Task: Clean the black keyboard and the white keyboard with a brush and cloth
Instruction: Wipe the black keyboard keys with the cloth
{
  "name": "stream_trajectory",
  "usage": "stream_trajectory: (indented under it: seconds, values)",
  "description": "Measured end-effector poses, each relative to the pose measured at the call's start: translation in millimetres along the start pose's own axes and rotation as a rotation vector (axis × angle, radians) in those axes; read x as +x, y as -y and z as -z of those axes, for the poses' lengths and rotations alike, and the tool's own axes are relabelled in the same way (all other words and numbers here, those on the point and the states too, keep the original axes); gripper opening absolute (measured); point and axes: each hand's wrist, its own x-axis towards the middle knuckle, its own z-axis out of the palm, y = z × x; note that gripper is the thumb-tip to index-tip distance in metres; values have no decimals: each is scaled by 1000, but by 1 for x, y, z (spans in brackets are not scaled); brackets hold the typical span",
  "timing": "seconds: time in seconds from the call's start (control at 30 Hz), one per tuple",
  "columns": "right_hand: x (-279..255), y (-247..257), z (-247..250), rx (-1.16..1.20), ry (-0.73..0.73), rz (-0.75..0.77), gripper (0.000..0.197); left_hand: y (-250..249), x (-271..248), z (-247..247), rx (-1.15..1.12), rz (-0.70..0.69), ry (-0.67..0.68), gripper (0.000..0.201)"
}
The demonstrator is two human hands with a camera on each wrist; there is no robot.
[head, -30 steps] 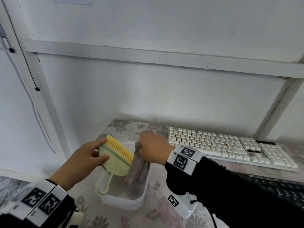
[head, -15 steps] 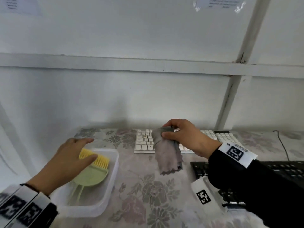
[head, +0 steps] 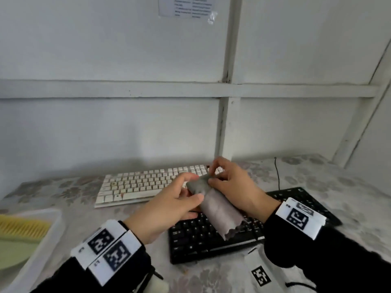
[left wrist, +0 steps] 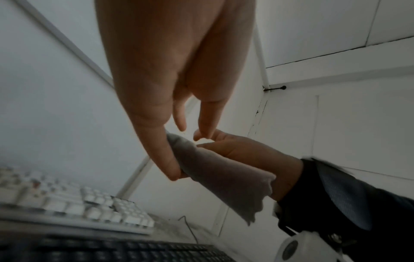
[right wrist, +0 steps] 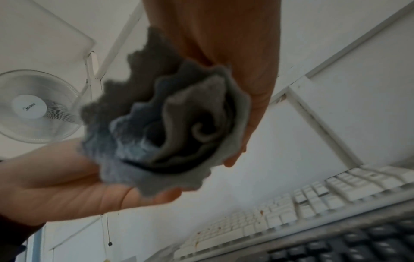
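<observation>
Both hands hold a grey cloth (head: 218, 208) in the air above the black keyboard (head: 207, 237). My left hand (head: 188, 193) grips its upper left side between thumb and fingers. My right hand (head: 213, 178) pinches its top edge. The cloth (right wrist: 170, 124) hangs bunched in folds in the right wrist view, and its lower edge (left wrist: 224, 179) dangles in the left wrist view. The white keyboard (head: 143, 185) lies behind the black one, with some stained keys. The yellow-bristled green brush (head: 21, 235) lies in the white tub (head: 42, 250) at the far left.
A floral tablecloth (head: 349, 197) covers the table against a white panelled wall. A black cable (head: 278, 176) runs up from the black keyboard's back right. A white fan (right wrist: 33, 106) shows in the right wrist view.
My right hand carried the cloth from the tub to above the black keyboard. My left hand let go of the brush, left it in the tub and came over to take hold of the cloth.
</observation>
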Motion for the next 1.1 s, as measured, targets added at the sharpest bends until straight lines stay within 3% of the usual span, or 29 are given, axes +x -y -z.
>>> stream_trajectory:
  seconds: [0.23, 0.37, 0.53, 0.73, 0.93, 1.1]
  values:
    - [-11, -41, 49, -116, 83, 9, 13, -15, 30, -66, -150, 70, -104, 29]
    - [-15, -57, 66, -163, 233, -28, 43, -21, 38, -88, -176, 111, -140, 41]
    - [-12, -70, 76, -250, 375, 80, 36, -17, 41, -101, -54, 129, -163, 48]
    - [7, -69, 68, -360, 469, 51, 42, -1, 39, -77, 190, 193, -188, 49]
    - [49, -70, 37, -444, 441, 84, 25, 28, 30, -18, 491, 382, -218, 53]
    - [72, -62, -5, -481, 431, 151, 20, 55, 27, 4, 547, 473, -193, 61]
